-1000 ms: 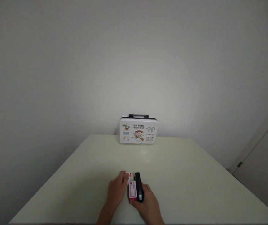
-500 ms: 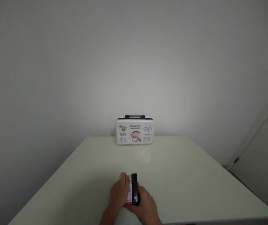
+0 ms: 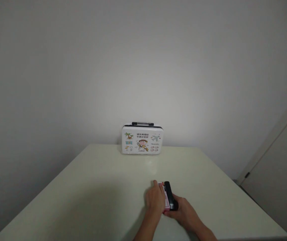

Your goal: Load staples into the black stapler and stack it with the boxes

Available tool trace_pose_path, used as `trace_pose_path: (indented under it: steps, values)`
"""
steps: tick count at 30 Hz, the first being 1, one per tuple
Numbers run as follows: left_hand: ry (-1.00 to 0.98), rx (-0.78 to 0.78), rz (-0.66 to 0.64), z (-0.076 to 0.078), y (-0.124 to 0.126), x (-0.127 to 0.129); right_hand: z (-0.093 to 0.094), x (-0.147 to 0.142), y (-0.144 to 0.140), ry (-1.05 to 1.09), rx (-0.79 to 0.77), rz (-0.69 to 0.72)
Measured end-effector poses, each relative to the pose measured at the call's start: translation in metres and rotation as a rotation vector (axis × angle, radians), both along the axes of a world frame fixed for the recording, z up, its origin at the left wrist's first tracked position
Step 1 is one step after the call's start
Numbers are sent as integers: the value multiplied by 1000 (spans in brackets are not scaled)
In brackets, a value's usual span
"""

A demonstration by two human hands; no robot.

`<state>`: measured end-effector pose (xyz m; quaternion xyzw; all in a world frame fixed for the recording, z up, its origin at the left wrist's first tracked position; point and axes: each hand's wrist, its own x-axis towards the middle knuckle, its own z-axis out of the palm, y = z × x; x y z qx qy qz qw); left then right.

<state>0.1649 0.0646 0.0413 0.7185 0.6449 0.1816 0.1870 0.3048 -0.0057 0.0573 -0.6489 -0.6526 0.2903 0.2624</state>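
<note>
My left hand (image 3: 155, 198) is closed around a small box with a white and pink-red printed face (image 3: 166, 203), its fingers lying over the left side and top. Pressed along the box's right side is a long black object (image 3: 168, 194), smooth and shaped like a stapler; its exact kind is unclear. My right hand (image 3: 183, 211) grips the near end of that black object, with the thumb under the box's near edge. Both things are held together, low over the front part of the table, and the fingers hide much of the box.
A pale table (image 3: 103, 174) stretches to the wall. At its far edge stands a white carrying case (image 3: 142, 140) with a black handle and travel cartoons, close to the wall. A door (image 3: 279, 180) with dark hinges is at the right.
Both hands have moved to the right and slightly away from me, carrying the box and the black object, which now lean a little to the left at the top. The view has shifted slightly.
</note>
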Motion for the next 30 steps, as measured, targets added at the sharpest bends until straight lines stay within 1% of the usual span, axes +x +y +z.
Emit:
trace_pose_path:
  steps: [3, 6, 9, 11, 13, 15, 16, 17, 19, 20, 21, 23, 24, 25, 27, 28, 30]
  values:
    - [-51, -37, -30, 8, 0, 45, 8, 37, -5, 13, -15, -36]
    - [-102, -72, -47, 11, -1, 73, 13, 55, -7, 55, 5, -41]
    - [-156, -87, -57, 10, 2, 82, 11, 65, -7, 64, 23, -11]
    - [-193, -91, -67, 7, 5, 74, 5, 76, -10, 27, 10, -23]
    - [-228, -91, -78, 5, 8, 53, -1, 89, -15, -40, 7, -92]
    - [-252, -75, -79, 4, 11, 17, -5, 95, -21, -105, 59, -186]
    - [-257, -50, -79, 3, 11, -5, -5, 92, -24, -128, 107, -233]
    - [-254, -19, -74, 2, 10, -29, -5, 84, -26, -139, 158, -271]
    - [-231, 50, -67, -1, 8, -80, -3, 50, -28, -131, 236, -312]
    - [-210, 81, -60, -5, 6, -105, -3, 27, -27, -108, 247, -293]
    - [-175, 118, -55, -9, 4, -130, -4, 1, -24, -79, 258, -239]
    - [7, 262, -60, -22, 1, -174, -8, -48, -14, -65, 318, -103]
    - [90, 300, -62, -28, 0, -192, -12, -68, -8, -86, 324, -17]
    - [161, 320, -71, -35, -1, -208, -16, -84, -1, -127, 323, 35]
    - [263, 333, -106, -46, -2, -231, -25, -103, 13, -237, 279, 89]
    - [297, 334, -119, -49, -3, -237, -30, -107, 19, -290, 255, 87]
    - [338, 343, -131, -54, -4, -242, -37, -110, 26, -365, 229, 62]
